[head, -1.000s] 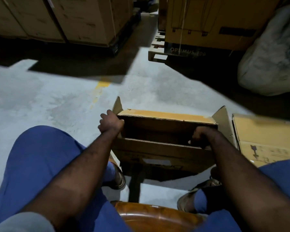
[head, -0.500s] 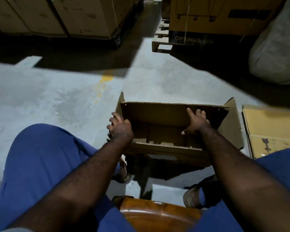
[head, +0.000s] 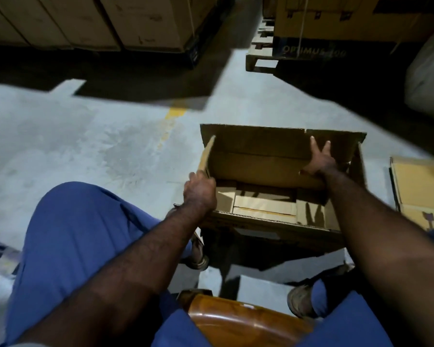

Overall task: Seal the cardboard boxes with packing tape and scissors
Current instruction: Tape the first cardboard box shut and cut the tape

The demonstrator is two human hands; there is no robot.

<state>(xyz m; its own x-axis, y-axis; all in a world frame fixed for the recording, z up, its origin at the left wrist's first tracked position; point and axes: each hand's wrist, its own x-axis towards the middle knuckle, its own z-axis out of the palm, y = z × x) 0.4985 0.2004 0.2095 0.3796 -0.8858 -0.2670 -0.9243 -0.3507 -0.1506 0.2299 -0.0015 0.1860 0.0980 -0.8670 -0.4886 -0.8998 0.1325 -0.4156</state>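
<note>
Cardboard box point(head: 261, 218), left grip point(head: 199, 192) clutching side flap point(head: 207, 157), right grip point(head: 320, 161) flat on far flap point(head: 258, 144)

Single wide-angle camera worn on the person's head, facing forward and steeply down, blue-trousered knees point(head: 73, 234) filling the near edge, open brown cardboard box point(head: 261, 151) close below, grey concrete floor point(head: 85, 146) beyond, stacked pale cartons point(head: 135, 21) farthest, along the top
</note>
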